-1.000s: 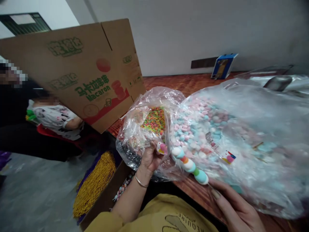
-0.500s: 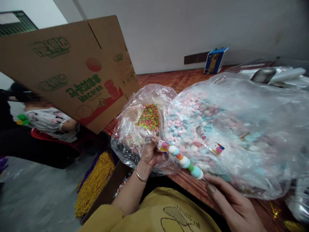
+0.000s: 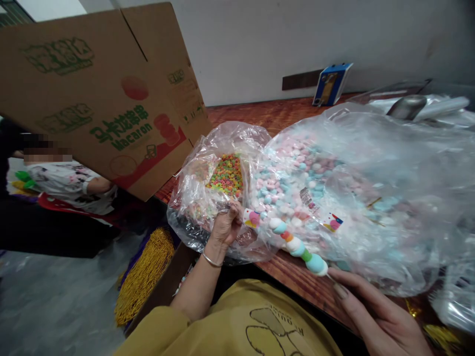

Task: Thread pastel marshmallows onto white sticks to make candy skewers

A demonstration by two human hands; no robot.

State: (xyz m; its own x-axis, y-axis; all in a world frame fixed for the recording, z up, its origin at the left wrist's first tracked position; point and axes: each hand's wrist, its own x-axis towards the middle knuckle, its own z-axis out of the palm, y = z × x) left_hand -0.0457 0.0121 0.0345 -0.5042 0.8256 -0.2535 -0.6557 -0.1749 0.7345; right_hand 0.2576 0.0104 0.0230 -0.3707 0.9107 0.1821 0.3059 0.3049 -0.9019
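Note:
My left hand [image 3: 227,225] is closed, pinching the end of a clear plastic sleeve [image 3: 251,217] with a pink and yellow print. My right hand [image 3: 374,306] grips, between thumb and fingers, the thin stick of a candy skewer [image 3: 297,246]. White and light blue marshmallow-like balls are threaded on it, with small orange, red and green pieces between. The skewer slants between both hands, its upper end near the sleeve; how far the sleeve covers it I cannot tell. Beyond lie a bag of small coloured rings [image 3: 227,177] and a large bag of pastel balls [image 3: 285,183].
A big cardboard box [image 3: 107,99] stands at the left. Behind it a person [image 3: 70,185] sits. A blue device [image 3: 332,85] and a metal scoop [image 3: 407,107] are at the back of the wooden table [image 3: 252,112]. Gold beaded strands [image 3: 146,277] hang at lower left.
My right hand has moved right with the skewer, widening the gap between the candies and my left hand. The left hand has shifted slightly left. The whole view has shifted a little.

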